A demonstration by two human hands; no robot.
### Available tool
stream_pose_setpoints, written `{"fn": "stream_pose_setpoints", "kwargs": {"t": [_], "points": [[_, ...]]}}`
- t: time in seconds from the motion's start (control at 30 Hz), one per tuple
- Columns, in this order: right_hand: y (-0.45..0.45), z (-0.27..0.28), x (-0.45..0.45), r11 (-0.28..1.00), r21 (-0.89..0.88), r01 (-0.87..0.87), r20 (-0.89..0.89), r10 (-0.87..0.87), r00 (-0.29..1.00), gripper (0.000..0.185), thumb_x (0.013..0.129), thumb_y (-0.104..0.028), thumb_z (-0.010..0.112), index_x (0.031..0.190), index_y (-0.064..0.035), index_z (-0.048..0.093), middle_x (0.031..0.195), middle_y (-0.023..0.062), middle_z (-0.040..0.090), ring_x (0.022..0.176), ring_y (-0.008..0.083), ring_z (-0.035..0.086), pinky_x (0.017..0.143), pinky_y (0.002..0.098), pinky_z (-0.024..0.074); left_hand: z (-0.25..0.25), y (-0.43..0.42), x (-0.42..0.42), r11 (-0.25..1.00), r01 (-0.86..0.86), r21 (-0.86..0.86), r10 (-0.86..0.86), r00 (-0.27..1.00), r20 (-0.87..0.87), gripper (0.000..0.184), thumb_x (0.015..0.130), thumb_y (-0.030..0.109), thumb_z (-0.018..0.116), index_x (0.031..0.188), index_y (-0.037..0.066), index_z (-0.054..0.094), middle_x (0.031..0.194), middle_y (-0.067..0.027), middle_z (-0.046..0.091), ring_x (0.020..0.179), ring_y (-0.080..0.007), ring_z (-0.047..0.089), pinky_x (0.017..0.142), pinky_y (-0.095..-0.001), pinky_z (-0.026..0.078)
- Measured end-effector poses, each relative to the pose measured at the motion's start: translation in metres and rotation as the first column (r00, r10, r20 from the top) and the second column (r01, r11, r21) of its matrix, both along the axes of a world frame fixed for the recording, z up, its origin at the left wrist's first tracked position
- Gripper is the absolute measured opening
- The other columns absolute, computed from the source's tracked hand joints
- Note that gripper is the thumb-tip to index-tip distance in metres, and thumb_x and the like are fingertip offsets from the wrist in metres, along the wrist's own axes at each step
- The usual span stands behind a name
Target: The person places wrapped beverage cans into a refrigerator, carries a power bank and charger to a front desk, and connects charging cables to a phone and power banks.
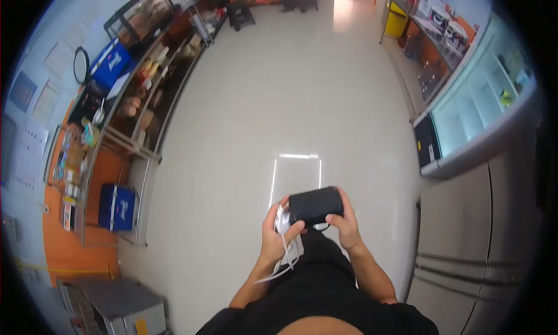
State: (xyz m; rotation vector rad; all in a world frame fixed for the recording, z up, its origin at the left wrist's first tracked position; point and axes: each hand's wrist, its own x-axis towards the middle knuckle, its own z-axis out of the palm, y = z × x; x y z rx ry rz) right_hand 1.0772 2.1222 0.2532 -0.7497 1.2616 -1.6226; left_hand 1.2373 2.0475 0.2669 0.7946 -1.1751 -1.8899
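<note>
The left hand (279, 233) is grasping a white cable (288, 264) and one end of a black cylindrical device (317, 207); the right hand (345, 220) is gripping its other end, holding it above the glossy floor (232, 120).

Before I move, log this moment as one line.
left hand: holding white cable bundle, touching rounded black case | right hand: gripping case's right end | below: glossy pale floor | right side: lit glass-door fridge

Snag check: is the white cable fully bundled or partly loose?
Partly loose: a length of cable hangs free below the left hand.
</note>
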Motion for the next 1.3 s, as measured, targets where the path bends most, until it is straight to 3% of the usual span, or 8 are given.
{"fn": "stream_pose_setpoints", "kwargs": {"t": [0.3, 0.43, 0.6, 0.77, 0.9, 1.03, 1.1, 1.3], "points": [[-0.36, 0.018, -0.074, 0.932, -0.123, -0.341, -0.098, 0.331, 0.939, 0.071, 0.077, -0.009, 0.063, 0.138, 0.0028, 0.03, 0.123, 0.0138, 0.048, 0.116, 0.0212, 0.045, 0.1, 0.0326, 0.035, 0.03, -0.301, -0.057, 0.949, -0.314, -0.039, 0.31, 0.948, -0.072, 0.069, 0.078, 0.01, 0.073, 0.134, -0.003, 0.034, 0.119, -0.0162, 0.052, 0.098, -0.0246, 0.061, 0.07, -0.0326, 0.06], [-0.478, -0.003, -0.106, 0.966, -0.027, -0.256, -0.097, 0.252, 0.963, 0.069, 0.078, -0.013, 0.062, 0.137, 0.0029, 0.031, 0.123, 0.0139, 0.049, 0.116, 0.0205, 0.046, 0.1, 0.0318, 0.0354, 0.003, -0.429, -0.1, 0.952, -0.305, -0.009, 0.304, 0.951, -0.058, 0.067, 0.079, 0.01, 0.071, 0.134, -0.003, 0.034, 0.119, -0.0172, 0.051, 0.097, -0.0263, 0.062, 0.067, -0.0336, 0.061], [-0.557, 0.002, -0.199, 0.992, 0.042, 0.12, -0.159, -0.111, 0.981, 0.07, 0.078, -0.013, 0.062, 0.138, 0.0032, 0.03, 0.121, 0.014, 0.051, 0.113, 0.0203, 0.048, 0.098, 0.0319, 0.0367, 0.015, -0.569, -0.205, 0.993, 0.086, 0.086, -0.084, 0.996, -0.03, 0.069, 0.078, 0.011, 0.073, 0.134, -0.003, 0.034, 0.117, -0.0168, 0.051, 0.096, -0.025, 0.062, 0.067, -0.0328, 0.06], [-0.603, 0.015, -0.298, 0.894, -0.016, 0.448, -0.023, -0.448, 0.894, 0.07, 0.079, -0.01, 0.059, 0.14, 0.0028, 0.027, 0.129, 0.011, 0.044, 0.122, 0.0197, 0.041, 0.103, 0.032, 0.0314, 0.009, -0.673, -0.351, 0.874, 0.484, 0.052, -0.483, 0.875, -0.027, 0.069, 0.079, 0.01, 0.073, 0.134, -0.004, 0.034, 0.116, -0.016, 0.052, 0.094, -0.0229, 0.061, 0.068, -0.032, 0.059], [-0.657, -0.016, -0.389, 0.802, 0.0, 0.598, 0.057, -0.597, 0.8, 0.07, 0.08, -0.012, 0.059, 0.14, 0.0036, 0.026, 0.127, 0.0117, 0.045, 0.12, 0.0197, 0.042, 0.103, 0.0322, 0.032, -0.013, -0.737, -0.467, 0.801, 0.597, 0.052, -0.598, 0.801, 0.016, 0.068, 0.08, 0.013, 0.073, 0.134, -0.002, 0.035, 0.116, -0.0154, 0.053, 0.097, -0.0247, 0.061, 0.067, -0.0329, 0.06], [-0.743, -0.029, -0.482, 0.816, 0.004, 0.578, -0.042, -0.577, 0.815, 0.071, 0.081, -0.015, 0.062, 0.139, 0.0051, 0.027, 0.125, 0.0136, 0.047, 0.116, 0.021, 0.046, 0.1, 0.0324, 0.0355, -0.021, -0.821, -0.555, 0.835, 0.548, 0.041, -0.549, 0.835, 0.039, 0.068, 0.08, 0.016, 0.073, 0.134, 0.0, 0.035, 0.115, -0.0142, 0.054, 0.096, -0.0259, 0.062, 0.065, -0.034, 0.06], [-0.793, -0.016, -0.509, 0.879, 0.085, 0.468, -0.055, -0.465, 0.883, 0.071, 0.081, -0.015, 0.062, 0.139, 0.0054, 0.027, 0.124, 0.0144, 0.048, 0.116, 0.0212, 0.047, 0.099, 0.0325, 0.0359, -0.008, -0.864, -0.566, 0.866, 0.474, 0.158, -0.482, 0.876, 0.018, 0.066, 0.08, 0.012, 0.073, 0.132, 0.0, 0.036, 0.115, -0.0143, 0.054, 0.091, -0.0217, 0.062, 0.069, -0.0308, 0.059], [-1.014, -0.028, -0.604, 0.987, 0.0, 0.161, -0.168, -0.159, 0.973, 0.068, 0.079, -0.013, 0.062, 0.136, 0.0054, 0.031, 0.123, 0.0171, 0.049, 0.115, 0.0229, 0.048, 0.098, 0.033, 0.0376, -0.008, -1.043, -0.61, 0.969, 0.211, 0.125, -0.22, 0.973, 0.067, 0.066, 0.079, 0.014, 0.074, 0.132, 0.002, 0.037, 0.113, -0.0131, 0.054, 0.093, -0.0205, 0.062, 0.069, -0.0307, 0.059]]}}
